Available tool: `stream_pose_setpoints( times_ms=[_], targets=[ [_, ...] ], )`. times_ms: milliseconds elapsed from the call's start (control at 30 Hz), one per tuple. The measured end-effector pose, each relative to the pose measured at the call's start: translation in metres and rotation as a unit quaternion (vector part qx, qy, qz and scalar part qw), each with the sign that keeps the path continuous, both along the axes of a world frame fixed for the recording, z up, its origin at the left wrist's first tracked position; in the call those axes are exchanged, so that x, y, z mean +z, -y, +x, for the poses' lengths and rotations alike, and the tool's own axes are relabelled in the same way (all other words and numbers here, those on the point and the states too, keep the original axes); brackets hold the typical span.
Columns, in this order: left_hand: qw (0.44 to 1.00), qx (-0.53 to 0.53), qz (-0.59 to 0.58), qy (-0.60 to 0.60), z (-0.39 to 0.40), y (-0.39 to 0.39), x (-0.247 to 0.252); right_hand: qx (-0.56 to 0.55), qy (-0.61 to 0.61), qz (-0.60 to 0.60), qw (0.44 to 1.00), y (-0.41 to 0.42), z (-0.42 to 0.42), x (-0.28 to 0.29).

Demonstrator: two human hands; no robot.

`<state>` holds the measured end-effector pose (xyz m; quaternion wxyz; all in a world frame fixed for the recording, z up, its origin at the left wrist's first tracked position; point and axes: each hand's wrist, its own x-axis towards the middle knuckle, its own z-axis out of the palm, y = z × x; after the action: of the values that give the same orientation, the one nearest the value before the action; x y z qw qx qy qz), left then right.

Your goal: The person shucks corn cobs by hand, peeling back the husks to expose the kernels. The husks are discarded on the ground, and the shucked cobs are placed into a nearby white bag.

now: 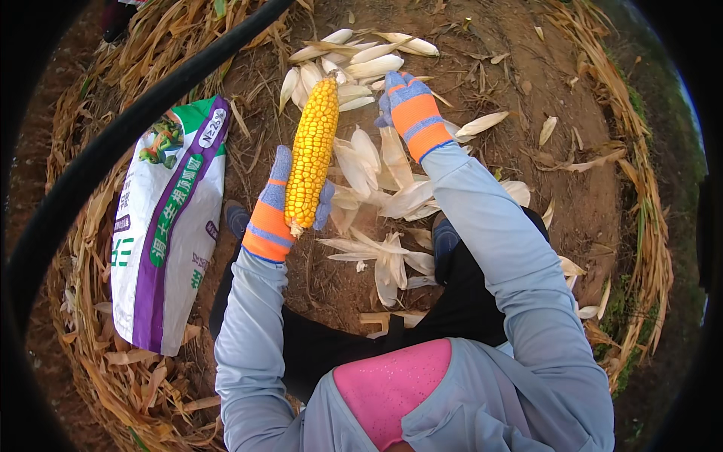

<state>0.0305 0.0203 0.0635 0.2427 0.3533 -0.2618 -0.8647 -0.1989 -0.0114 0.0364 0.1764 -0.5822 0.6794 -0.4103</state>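
A husked ear of yellow corn point(314, 152) stands nearly upright in my left hand point(273, 198), which wears a blue-grey and orange knit glove. Its thumb and fingers wrap the lower part of the ear, and a pale stub shows at the base. My right hand point(409, 107), gloved alike, is over the near right side of a pile of corn ears in pale husks point(375, 66). Its fingers are bent and lie close together. A strip of dry husk point(395, 155) lies just below that hand; whether the fingers touch it is hidden.
Loose husks point(390, 265) litter the soil between my shoes. At the left lies a white and purple printed woven sack point(169, 226). Dry corn stalks point(644, 226) border both sides. A black strap or cable point(141, 93) crosses the upper left close to the camera.
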Motion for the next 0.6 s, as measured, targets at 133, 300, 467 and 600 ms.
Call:
stream_pose_setpoints(
  times_ms=[133,300,467,600],
  targets=[
    [1.000,-0.003,-0.018,-0.014,0.008,0.007,-0.011,0.011,0.363,0.155,0.919,-0.008,0.013,0.014],
    [0.998,0.003,-0.032,0.054,0.007,0.010,-0.020,0.176,0.262,0.216,0.924,-0.030,0.055,0.016],
    [1.000,0.003,0.011,0.018,0.010,0.007,-0.017,0.149,0.282,0.210,0.924,-0.027,0.052,0.016],
    [1.000,0.000,0.018,0.003,0.006,0.005,-0.009,-0.015,0.403,0.151,0.902,-0.006,0.016,0.013]
  ],
)
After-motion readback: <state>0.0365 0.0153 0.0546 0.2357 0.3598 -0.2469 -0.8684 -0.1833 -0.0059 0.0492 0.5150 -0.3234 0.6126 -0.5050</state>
